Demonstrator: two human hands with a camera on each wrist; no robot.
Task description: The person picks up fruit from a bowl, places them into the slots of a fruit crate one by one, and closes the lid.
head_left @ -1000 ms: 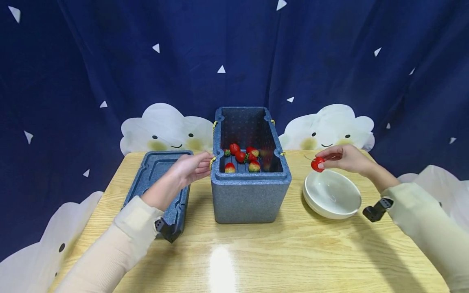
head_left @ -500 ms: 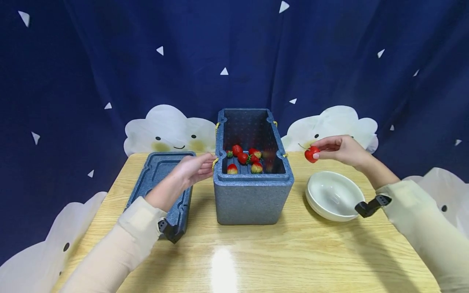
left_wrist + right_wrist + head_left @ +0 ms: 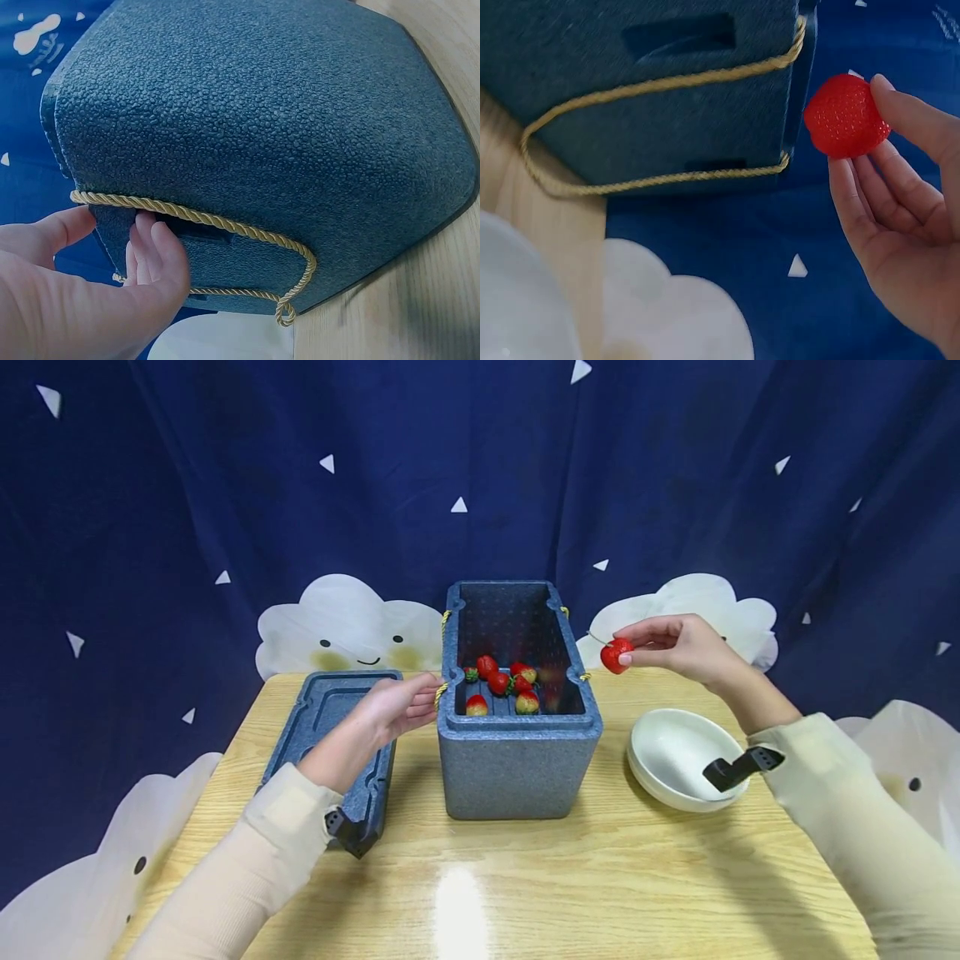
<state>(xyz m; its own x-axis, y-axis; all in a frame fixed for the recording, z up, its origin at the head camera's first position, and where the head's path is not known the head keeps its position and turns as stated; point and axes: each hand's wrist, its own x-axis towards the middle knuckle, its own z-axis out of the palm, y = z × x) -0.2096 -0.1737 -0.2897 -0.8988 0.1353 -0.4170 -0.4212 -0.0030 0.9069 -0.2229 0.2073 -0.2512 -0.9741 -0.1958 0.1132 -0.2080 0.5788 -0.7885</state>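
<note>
My right hand (image 3: pixel 671 647) pinches a red strawberry (image 3: pixel 616 656) between thumb and fingertips, with a thin stem pointing up and left. It hangs in the air to the right of a blue-grey foam box (image 3: pixel 517 777), a little higher than the rim. Several strawberries (image 3: pixel 498 683), some with pale yellowish ends, lie inside the box toward its near end. My left hand (image 3: pixel 397 703) touches the box's left side just below the rim, beside a gold rope (image 3: pixel 217 219); its fingers are loosely bent. In the right wrist view the held strawberry (image 3: pixel 847 116) shows a dimpled surface.
A white bowl (image 3: pixel 667 764) stands on the wooden table (image 3: pixel 600 885), right of the box. The box's lid (image 3: pixel 322 702) lies at the left, partly under my left forearm. A blue curtain (image 3: pixel 390 468) with white clouds hangs behind the table.
My right hand has carried the strawberry up and left, from above the bowl toward the box. My left hand stays at the box's side. The view has shifted slightly.
</note>
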